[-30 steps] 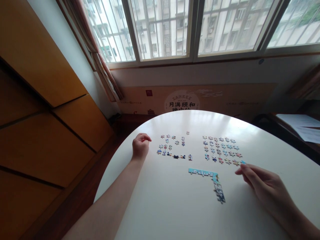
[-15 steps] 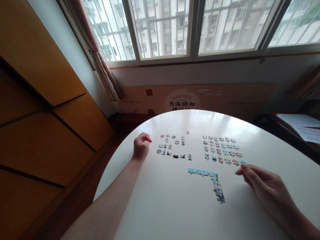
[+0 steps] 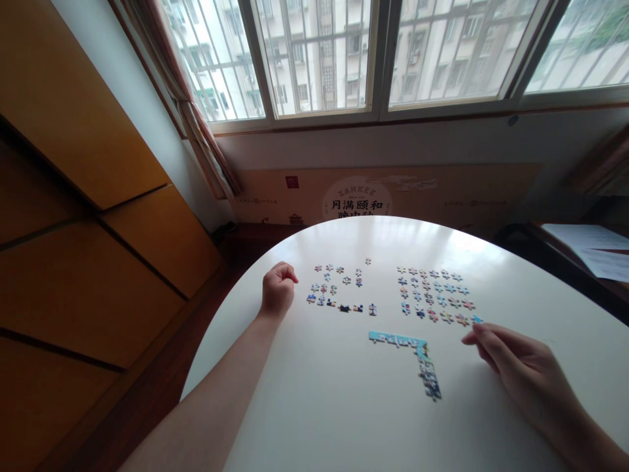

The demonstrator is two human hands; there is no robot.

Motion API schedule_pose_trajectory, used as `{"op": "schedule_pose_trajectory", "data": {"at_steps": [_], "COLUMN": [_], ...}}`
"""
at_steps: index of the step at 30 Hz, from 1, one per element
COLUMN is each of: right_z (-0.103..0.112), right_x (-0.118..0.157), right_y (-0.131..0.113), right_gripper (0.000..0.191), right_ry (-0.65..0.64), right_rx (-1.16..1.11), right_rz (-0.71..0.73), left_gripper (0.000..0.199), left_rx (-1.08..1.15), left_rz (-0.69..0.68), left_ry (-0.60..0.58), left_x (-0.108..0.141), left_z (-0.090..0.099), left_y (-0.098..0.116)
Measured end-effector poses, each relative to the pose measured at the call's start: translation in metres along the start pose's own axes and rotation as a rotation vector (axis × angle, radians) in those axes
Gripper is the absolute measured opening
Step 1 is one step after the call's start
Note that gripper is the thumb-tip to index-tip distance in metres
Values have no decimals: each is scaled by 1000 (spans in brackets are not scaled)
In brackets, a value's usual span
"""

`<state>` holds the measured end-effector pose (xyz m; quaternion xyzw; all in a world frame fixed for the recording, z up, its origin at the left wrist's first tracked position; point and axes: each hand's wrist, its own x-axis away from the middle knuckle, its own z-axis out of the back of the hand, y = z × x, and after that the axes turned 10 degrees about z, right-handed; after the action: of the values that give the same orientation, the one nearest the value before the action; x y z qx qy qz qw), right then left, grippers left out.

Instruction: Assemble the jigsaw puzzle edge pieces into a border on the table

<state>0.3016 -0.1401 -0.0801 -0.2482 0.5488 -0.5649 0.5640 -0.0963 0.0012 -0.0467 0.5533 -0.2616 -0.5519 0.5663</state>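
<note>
Loosely curled into a fist, my left hand (image 3: 278,288) rests on the white round table (image 3: 304,393), left of a scattered group of loose puzzle pieces (image 3: 345,307). My right hand (image 3: 511,357) is at the right, its thumb and fingers pressed together beside the lower right corner of a second group of pieces (image 3: 432,295) laid out in rows. Whether anything is between those fingertips is too small to tell. An L-shaped strip of joined pieces (image 3: 397,339), light blue along the top and darker down its right side, lies between the hands, nearer to me.
Beyond the table stands a beige printed board (image 3: 275,190) against the wall under barred windows. Orange-brown cabinets (image 3: 162,242) and a curtain (image 3: 201,144) are at the left. Papers (image 3: 590,242) lie on a dark surface at the far right.
</note>
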Motion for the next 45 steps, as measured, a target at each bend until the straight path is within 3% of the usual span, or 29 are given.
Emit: {"op": "schedule_pose_trajectory", "data": {"at_steps": [15, 30, 41, 45], "right_z": [2, -2, -8, -11], "right_x": [0, 2, -2, -1], "right_y": [7, 3, -14, -26], "right_gripper": [39, 45, 51, 53], "right_ry": [-12, -4, 5, 14], "right_rx": [-30, -16, -17, -13], "right_rz": [-47, -50, 19, 22], "left_gripper": [12, 17, 19, 19], "left_rx": [-60, -182, -370, -398], "left_rz": [60, 85, -239, -287], "left_ry": [103, 112, 123, 122], "left_x": [-2, -1, 2, 4], "left_z": [1, 0, -7, -8], "left_y": [-4, 0, 5, 8]}}
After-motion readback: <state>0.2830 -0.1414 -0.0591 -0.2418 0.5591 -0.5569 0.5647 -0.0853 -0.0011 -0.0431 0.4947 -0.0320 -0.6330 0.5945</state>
